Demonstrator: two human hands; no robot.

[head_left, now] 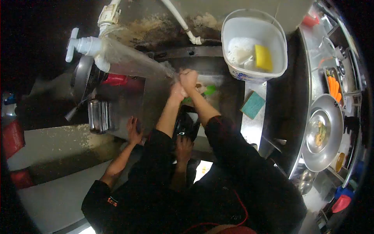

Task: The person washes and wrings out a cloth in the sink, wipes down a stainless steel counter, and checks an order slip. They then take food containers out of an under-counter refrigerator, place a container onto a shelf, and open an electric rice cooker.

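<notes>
My right hand (189, 79) is closed in a fist and presses against my left hand (178, 92) over the sink (156, 87). Whether anything is inside the fist does not show, and the fingers of my left hand are mostly hidden. Both hands are at the lower end of a clear plastic sleeve (132, 62) that hangs from a white tap (86, 46). Just beyond my wrists lies something bright green (210, 90) in the sink. Below my forearms is a black container (186, 125), with a co-worker's hand (184, 148) at its near edge.
The co-worker's other hand (135, 132) rests by the sink's left side, near stacked metal trays (98, 116). A white bucket (255, 43) holds a yellow sponge (263, 57). On the ledge lies a green scouring pad (253, 105). To the right stands a wide metal bowl (329, 134).
</notes>
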